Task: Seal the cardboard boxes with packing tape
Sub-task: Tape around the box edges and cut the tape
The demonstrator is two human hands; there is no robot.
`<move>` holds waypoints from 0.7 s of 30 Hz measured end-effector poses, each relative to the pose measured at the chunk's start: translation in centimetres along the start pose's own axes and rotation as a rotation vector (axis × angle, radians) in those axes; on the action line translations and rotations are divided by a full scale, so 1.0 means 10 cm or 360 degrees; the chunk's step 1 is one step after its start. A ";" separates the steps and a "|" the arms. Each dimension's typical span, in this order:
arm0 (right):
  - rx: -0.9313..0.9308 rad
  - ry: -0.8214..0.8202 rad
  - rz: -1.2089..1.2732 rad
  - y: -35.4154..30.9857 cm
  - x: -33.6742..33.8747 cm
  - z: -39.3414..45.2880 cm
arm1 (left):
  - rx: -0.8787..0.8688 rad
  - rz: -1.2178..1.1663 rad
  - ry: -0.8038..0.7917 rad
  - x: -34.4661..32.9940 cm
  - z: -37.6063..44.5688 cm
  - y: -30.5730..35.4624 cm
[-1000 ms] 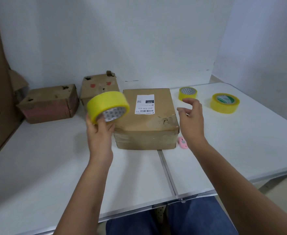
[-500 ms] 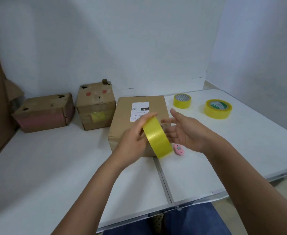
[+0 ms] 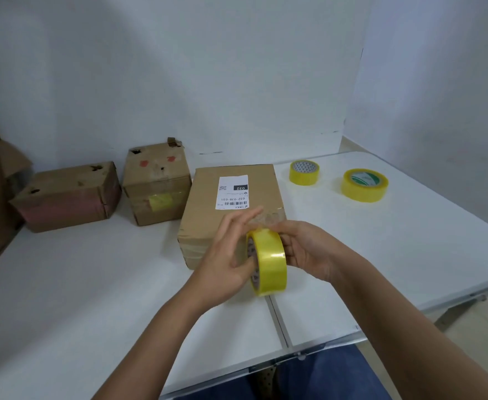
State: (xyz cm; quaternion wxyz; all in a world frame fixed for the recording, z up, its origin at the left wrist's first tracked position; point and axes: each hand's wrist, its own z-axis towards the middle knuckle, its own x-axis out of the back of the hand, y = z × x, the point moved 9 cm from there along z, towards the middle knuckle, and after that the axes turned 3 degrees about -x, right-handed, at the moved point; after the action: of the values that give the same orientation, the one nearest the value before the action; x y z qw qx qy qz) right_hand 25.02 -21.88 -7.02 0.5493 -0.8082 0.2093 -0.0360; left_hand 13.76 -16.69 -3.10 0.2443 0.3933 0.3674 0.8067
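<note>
A yellow tape roll [image 3: 269, 261] stands on edge in front of the labelled cardboard box [image 3: 208, 209], which lies at the table's middle. My left hand [image 3: 225, 255] holds the roll from its left side, thumb on the core, fingers stretched over the top. My right hand [image 3: 303, 249] grips the roll from the right, its fingers hidden behind it. A white shipping label [image 3: 232, 192] is stuck on the box's top.
Two more cardboard boxes sit at the back left, a low one [image 3: 67, 197] and a cube-shaped one [image 3: 157, 183]. Two spare yellow tape rolls [image 3: 304, 172] [image 3: 364, 185] lie on the right table half. A seam [image 3: 277, 316] splits the white table. Large cardboard leans at the far left.
My left hand carried the roll from up high at the left down in front of the box. My right hand closed in and now grips it. The pink object beside the box is hidden.
</note>
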 end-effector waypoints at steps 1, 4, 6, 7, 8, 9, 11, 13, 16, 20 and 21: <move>0.0011 0.0025 -0.0021 0.02 0.02 0.00 | 0.0014 -0.0035 -0.0008 0.00 0.00 -0.01; 0.0031 0.0112 -0.0062 0.07 0.06 0.00 | 0.0013 -0.0096 0.0025 0.14 0.05 -0.04; 0.0053 0.0195 -0.0119 0.11 0.12 -0.02 | 0.0059 0.0165 0.0049 0.32 0.19 -0.16; 0.0064 0.0227 -0.0152 0.12 0.14 -0.02 | 0.0130 0.0375 0.0007 0.41 0.28 -0.28; 0.0068 0.0263 -0.0174 0.14 0.17 -0.03 | 0.0232 0.0598 -0.0094 0.46 0.36 -0.41; 0.0069 0.0308 -0.0189 0.16 0.19 -0.04 | 0.0358 0.0817 -0.0238 0.48 0.41 -0.56; 0.0079 0.0423 -0.0225 0.19 0.26 -0.04 | 0.0580 0.1212 -0.0525 0.48 0.41 -0.85; 0.0111 0.0546 -0.0282 0.20 0.34 -0.03 | 0.0687 0.1444 -0.0618 0.45 0.37 -0.96; 0.0178 0.0671 -0.0296 0.19 0.40 -0.02 | 0.0726 0.1501 -0.0513 0.37 0.28 -0.94; 0.0237 0.0783 -0.0385 0.18 0.44 -0.02 | 0.0841 0.1529 -0.0389 0.27 0.07 -0.85; 0.0243 0.0808 -0.0406 0.18 0.45 -0.03 | 0.0863 0.1576 -0.0370 0.24 0.02 -0.82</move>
State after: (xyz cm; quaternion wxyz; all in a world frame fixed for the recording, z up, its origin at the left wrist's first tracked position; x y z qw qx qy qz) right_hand 28.50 -24.42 -9.24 0.5295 -0.7495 0.2333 -0.3215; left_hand 13.40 -9.96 -8.32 -0.2332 0.6530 0.3039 0.6533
